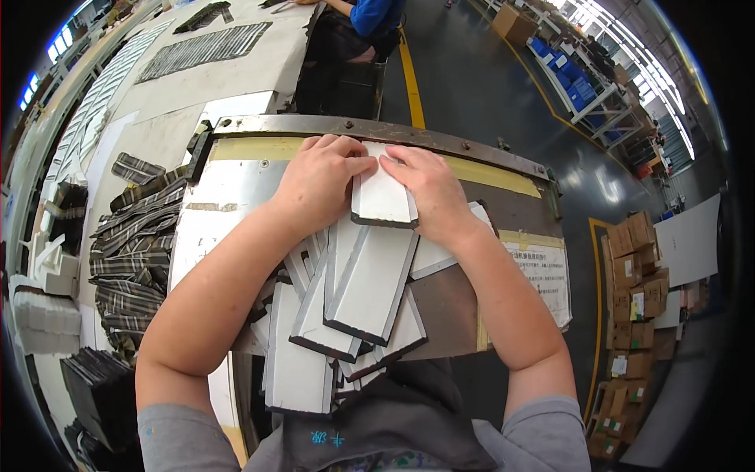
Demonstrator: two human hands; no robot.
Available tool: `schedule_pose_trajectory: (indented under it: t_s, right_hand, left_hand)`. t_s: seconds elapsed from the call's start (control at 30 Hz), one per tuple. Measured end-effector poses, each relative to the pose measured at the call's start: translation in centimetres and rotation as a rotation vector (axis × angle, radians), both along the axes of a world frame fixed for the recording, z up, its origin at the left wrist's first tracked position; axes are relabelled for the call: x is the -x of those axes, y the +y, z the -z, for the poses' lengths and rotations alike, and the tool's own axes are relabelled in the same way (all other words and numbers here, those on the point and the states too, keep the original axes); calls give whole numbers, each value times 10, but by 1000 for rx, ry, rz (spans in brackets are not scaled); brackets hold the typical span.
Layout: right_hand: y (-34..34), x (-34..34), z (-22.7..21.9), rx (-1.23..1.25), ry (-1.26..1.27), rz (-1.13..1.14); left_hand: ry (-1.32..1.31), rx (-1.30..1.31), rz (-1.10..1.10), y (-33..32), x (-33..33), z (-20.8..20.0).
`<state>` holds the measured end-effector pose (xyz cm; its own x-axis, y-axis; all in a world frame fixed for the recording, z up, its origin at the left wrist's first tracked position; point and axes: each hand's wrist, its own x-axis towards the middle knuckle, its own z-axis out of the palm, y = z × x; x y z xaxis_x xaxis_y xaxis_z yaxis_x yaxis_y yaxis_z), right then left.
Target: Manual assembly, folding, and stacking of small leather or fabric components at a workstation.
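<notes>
Over the metal worktable, both my hands grip one white rectangular board piece (383,203) with grey side strips and a dark near edge. My left hand (324,177) is closed at its left side, fingers curled by the far end. On the opposite side, my right hand (431,187) pinches it with the thumb on top. Beneath lies a loose, overlapping pile of similar white board pieces (373,279), fanned toward me and reaching past the table's near edge. What the pieces are made of I cannot tell.
A metal bar (314,124) crosses the worktable's far edge. To the left lie dark plaid fabric strips (134,259) and a stack of black pieces (101,393). A person in a blue sleeve (377,16) is at the far table. Cardboard boxes (629,315) stand at the right.
</notes>
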<state>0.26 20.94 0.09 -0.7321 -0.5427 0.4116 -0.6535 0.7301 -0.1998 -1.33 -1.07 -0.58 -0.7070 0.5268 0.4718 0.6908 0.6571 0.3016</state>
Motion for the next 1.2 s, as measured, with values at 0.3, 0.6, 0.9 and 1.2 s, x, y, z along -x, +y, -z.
schedule_pose_trajectory:
  t_s: [0.3, 0.6, 0.9, 1.2]
  right_hand:
    - [-4, -1, -1, 23, 17, -1]
    - [1, -1, -5, 71, -75, -3]
    - [3, -1, -12, -40, -114, 73]
    - [8, 8, -3, 172, 8, 10]
  left_hand:
    - [-18, 83, -51, -2, -5, -8]
    - [-149, -122, 210, -2, 3, -1]
    - [-240, 25, 87, 6, 1, -11]
    - [-100, -81, 129, -2, 9, -6]
